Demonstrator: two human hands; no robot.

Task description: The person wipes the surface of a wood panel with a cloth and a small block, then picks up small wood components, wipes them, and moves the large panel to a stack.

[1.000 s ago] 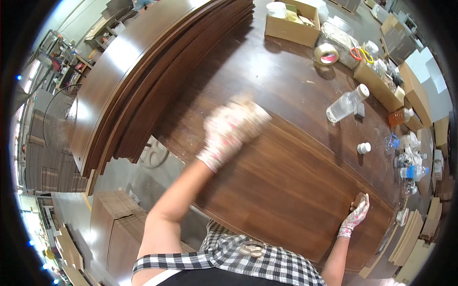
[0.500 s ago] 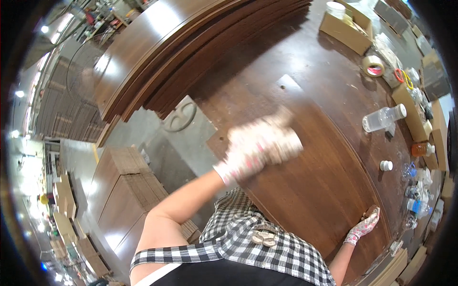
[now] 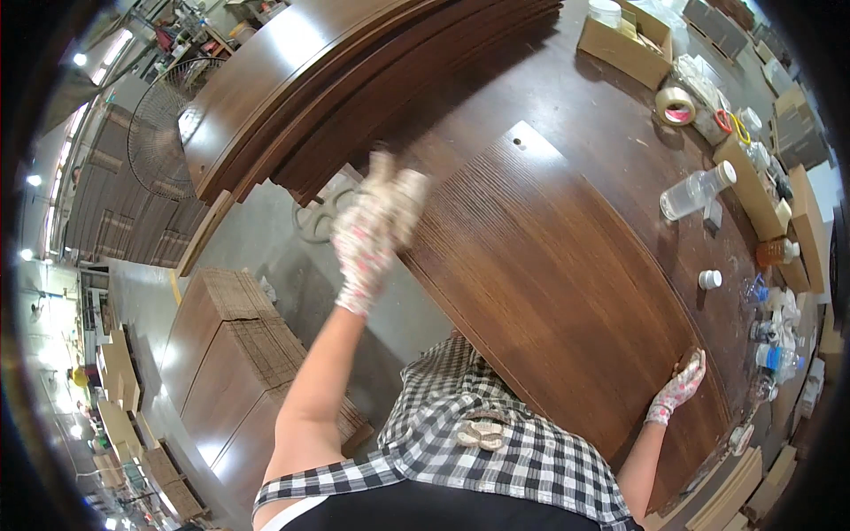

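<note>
A curved dark-brown wooden panel lies in front of me, with a hole near its far end. My left hand, in a white glove with pink spots, is raised at the panel's left far edge. Its fingers look bunched around something pale and brown-stained, but motion blur hides what it is. At the panel's right near edge, my right hand wears a matching glove with brown-stained fingertips. Its fingers are closed on that edge.
A tall stack of curved brown panels stands at the far left. Along the right are a cardboard box, a tape roll, scissors, a clear bottle and a white cap. More stacked panels stand on the left.
My left hand has swung left from over the middle of the panel to its left far edge. The right hand stays on the right edge. The view has shifted slightly.
</note>
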